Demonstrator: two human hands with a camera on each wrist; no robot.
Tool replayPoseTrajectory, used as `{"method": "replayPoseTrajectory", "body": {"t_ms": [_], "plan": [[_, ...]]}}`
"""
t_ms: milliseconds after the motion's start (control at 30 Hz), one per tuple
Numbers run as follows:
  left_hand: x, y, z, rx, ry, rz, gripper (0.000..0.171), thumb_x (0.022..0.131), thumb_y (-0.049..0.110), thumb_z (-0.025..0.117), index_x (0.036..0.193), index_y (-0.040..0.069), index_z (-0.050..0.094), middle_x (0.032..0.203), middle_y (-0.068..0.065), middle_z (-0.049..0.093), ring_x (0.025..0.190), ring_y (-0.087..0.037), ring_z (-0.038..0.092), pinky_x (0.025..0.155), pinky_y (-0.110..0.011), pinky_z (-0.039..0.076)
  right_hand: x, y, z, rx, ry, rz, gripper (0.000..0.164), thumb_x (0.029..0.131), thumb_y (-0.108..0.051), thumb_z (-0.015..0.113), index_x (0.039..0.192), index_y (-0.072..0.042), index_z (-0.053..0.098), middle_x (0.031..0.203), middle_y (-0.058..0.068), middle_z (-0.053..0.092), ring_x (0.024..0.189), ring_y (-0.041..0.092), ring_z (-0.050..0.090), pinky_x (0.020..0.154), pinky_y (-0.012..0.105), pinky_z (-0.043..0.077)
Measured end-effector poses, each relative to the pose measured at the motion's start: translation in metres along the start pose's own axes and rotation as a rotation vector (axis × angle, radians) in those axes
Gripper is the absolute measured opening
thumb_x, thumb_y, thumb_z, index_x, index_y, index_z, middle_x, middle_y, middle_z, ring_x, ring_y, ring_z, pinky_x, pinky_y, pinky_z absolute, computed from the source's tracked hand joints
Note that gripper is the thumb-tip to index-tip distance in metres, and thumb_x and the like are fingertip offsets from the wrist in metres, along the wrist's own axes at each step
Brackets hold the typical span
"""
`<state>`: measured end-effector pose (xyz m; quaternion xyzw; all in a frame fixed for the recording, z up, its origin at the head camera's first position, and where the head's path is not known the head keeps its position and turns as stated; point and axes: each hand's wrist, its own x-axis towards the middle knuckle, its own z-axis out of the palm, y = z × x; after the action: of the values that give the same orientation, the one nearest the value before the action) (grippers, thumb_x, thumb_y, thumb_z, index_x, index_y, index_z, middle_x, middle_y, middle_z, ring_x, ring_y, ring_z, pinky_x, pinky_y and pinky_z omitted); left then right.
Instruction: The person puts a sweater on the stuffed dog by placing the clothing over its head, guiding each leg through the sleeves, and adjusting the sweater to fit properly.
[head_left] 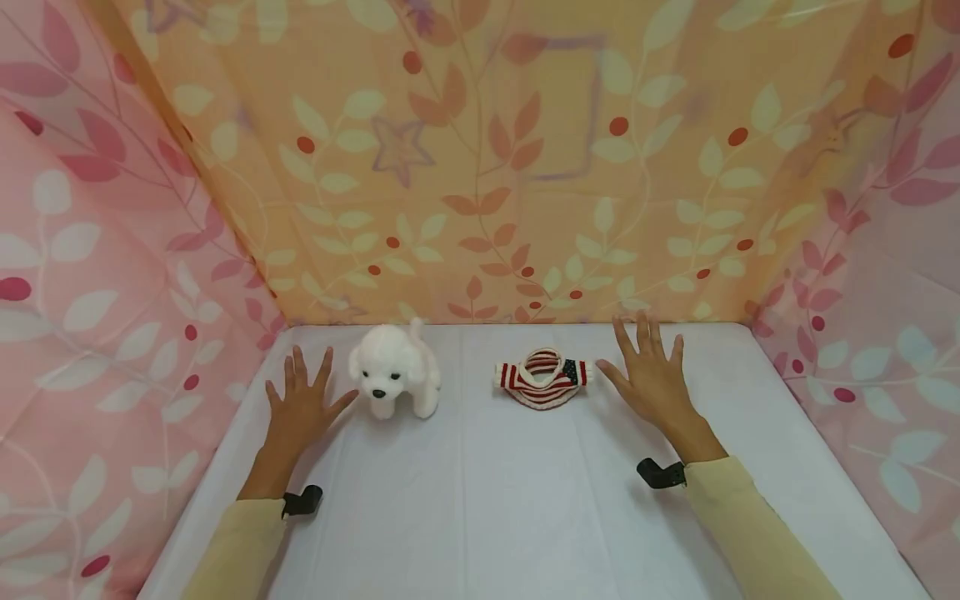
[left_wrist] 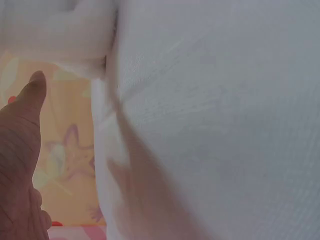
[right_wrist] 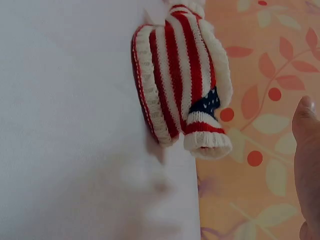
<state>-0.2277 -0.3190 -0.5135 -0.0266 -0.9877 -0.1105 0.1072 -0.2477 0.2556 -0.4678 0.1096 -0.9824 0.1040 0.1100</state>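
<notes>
A white plush dog [head_left: 393, 371] stands on the white table, facing forward, with black eyes and nose. Beside it to the right lies a small knitted sweater [head_left: 542, 392], striped red and white with a navy star patch. My left hand [head_left: 300, 408] is spread with straight fingers just left of the dog, its thumb tip close to the dog's head; whether they touch I cannot tell. To the right of the sweater my right hand [head_left: 652, 379] is spread too, thumb near one sleeve. In the right wrist view the sweater [right_wrist: 175, 75] shows its ribbed hem and cuff.
The white table [head_left: 465, 500] is enclosed by patterned cloth: an orange leaf-print curtain [head_left: 465, 167] at the back, pink curtains at the left [head_left: 97, 333] and right. Black wrist cameras [head_left: 303, 502] sit on both wrists.
</notes>
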Motion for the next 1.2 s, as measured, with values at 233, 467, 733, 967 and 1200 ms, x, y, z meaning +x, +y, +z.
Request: {"method": "replayPoseTrajectory", "body": {"t_ms": [233,467,733,967,1200], "plan": [[-0.003,0.000,0.001,-0.050,-0.048,0.015,0.097,0.096,0.062,0.058,0.164,0.023,0.001,0.163,-0.032,-0.013,0.150,-0.054,0.001,0.104,-0.083,0.005,0.000,-0.015,0.000,0.059,-0.006,-0.042,0.085,0.104,-0.060,0.041,0.164,-0.016,0.000,0.168,0.021,0.000,0.154,0.039,-0.002,0.114,0.071,-0.007],[-0.010,0.006,-0.010,-0.030,0.006,0.045,0.091,0.095,0.051,0.066,0.163,0.012,0.019,0.160,-0.038,0.015,0.141,-0.056,0.028,0.102,-0.077,0.027,0.000,-0.030,-0.002,0.120,0.012,-0.081,0.082,0.103,-0.051,0.052,0.164,-0.013,0.012,0.166,0.023,0.016,0.154,0.039,0.011,0.117,0.069,0.002],[-0.035,0.031,-0.032,-0.077,-0.068,0.039,0.049,0.094,0.041,0.071,0.126,0.004,0.068,0.114,-0.020,0.067,0.097,-0.038,0.066,0.075,-0.055,0.055,-0.001,-0.038,-0.003,0.169,0.067,-0.123,0.073,0.104,-0.043,0.055,0.159,-0.004,0.029,0.158,0.023,0.036,0.146,0.040,0.032,0.115,0.065,0.020],[-0.052,0.068,-0.034,-0.261,-0.257,0.036,0.024,0.096,0.039,0.069,0.108,0.019,0.076,0.090,0.004,0.069,0.079,-0.012,0.061,0.066,-0.036,0.050,-0.001,-0.039,-0.003,0.231,0.089,-0.095,0.061,0.102,-0.031,0.062,0.152,-0.003,0.043,0.150,0.022,0.049,0.137,0.042,0.045,0.110,0.061,0.034],[-0.057,0.107,-0.019,-0.475,-0.310,0.140,0.018,0.097,0.039,0.068,0.106,0.025,0.077,0.093,0.013,0.070,0.081,-0.008,0.062,0.073,-0.031,0.052,-0.001,-0.040,-0.003,0.298,0.052,-0.020,0.052,0.103,-0.034,0.060,0.145,-0.004,0.053,0.139,0.023,0.059,0.123,0.043,0.058,0.100,0.061,0.045]]}}
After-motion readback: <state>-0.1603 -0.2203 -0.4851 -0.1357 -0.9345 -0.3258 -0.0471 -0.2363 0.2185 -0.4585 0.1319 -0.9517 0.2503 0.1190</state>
